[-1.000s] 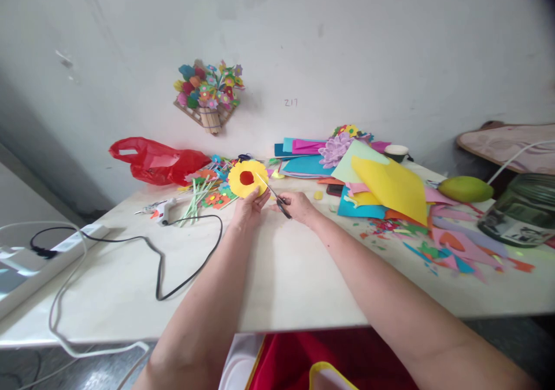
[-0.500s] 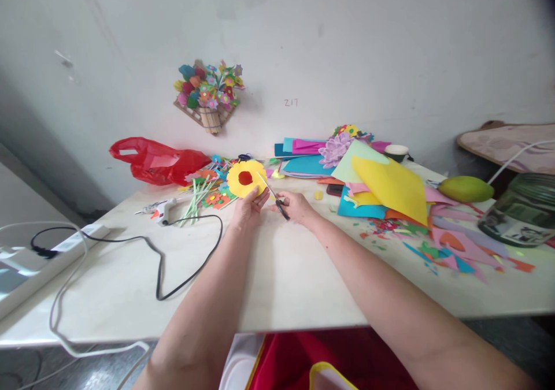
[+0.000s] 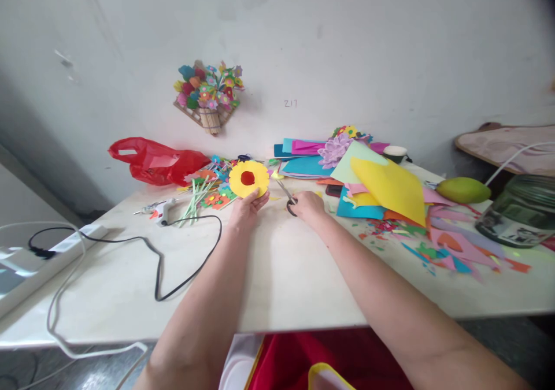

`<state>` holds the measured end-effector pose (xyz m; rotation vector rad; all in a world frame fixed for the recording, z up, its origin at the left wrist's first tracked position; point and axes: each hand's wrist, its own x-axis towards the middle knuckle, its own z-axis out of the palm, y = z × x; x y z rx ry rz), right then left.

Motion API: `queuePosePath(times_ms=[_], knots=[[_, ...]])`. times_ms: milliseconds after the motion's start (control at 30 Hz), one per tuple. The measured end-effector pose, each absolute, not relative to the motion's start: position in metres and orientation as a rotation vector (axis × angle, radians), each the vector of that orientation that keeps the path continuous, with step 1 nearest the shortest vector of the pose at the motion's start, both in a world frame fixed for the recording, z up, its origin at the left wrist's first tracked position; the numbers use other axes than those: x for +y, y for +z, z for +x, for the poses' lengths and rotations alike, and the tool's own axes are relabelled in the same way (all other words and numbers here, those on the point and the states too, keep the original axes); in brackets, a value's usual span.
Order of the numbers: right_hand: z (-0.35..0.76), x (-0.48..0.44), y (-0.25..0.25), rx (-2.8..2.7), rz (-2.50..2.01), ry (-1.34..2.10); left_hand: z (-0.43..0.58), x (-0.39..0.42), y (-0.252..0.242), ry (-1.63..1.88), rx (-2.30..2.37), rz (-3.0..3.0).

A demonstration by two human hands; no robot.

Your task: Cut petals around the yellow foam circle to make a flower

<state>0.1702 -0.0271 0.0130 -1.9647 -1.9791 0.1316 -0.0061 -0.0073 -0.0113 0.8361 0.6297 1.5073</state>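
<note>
My left hand (image 3: pixel 246 210) pinches the lower edge of a yellow paper flower (image 3: pixel 248 178) with a red centre, held upright above the table. My right hand (image 3: pixel 307 205) grips small black-handled scissors (image 3: pixel 287 197). Their blades point up and to the left, a short way right of the flower and apart from it. Both forearms reach across the white table (image 3: pixel 286 274).
A red plastic bag (image 3: pixel 158 160), a glue gun (image 3: pixel 162 210) with a black cable (image 3: pixel 173 263) and a pile of small paper flowers (image 3: pixel 212 188) lie left. Coloured paper sheets (image 3: pixel 381 185), scraps, a green mango (image 3: pixel 463 189) and a glass jar (image 3: pixel 518 211) lie right.
My right hand has drawn the scissors away from the flower's edge, to the right and down. My left hand has turned the flower slightly.
</note>
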Motion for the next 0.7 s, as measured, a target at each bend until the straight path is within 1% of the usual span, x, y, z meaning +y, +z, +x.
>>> queuePosePath(times_ms=[167, 267, 333, 433, 500, 600, 700], knots=[[0.1682, -0.0298, 0.0170, -2.073, -1.967, 0.151, -0.0065, -0.0073, -0.0131, 1.426, 0.631, 0.886], [0.1693, -0.0275, 0.0155, -1.984, -1.846, 0.169, -0.0052, -0.0100, -0.0116, 1.394, 0.623, 0.905], [0.1693, -0.0245, 0.0135, -1.853, -1.684, 0.363, -0.0043, -0.0119, -0.0104, 1.366, 0.638, 0.914], [0.1674, -0.0209, 0.0108, -1.548, -1.370, 0.937, -0.0037, -0.0132, -0.0096, 1.320, 0.665, 0.929], [0.1661, -0.0204, 0.0099, -1.361, -1.192, 1.196, -0.0038, -0.0132, -0.0099, 1.303, 0.669, 0.943], [0.1662, -0.0213, 0.0098, -1.254, -1.032, 1.353, -0.0038, -0.0131, -0.0106, 1.292, 0.655, 0.953], [0.1679, -0.0225, 0.0104, -1.245, -0.970, 1.380, -0.0031, -0.0137, -0.0102, 1.281, 0.637, 0.960]])
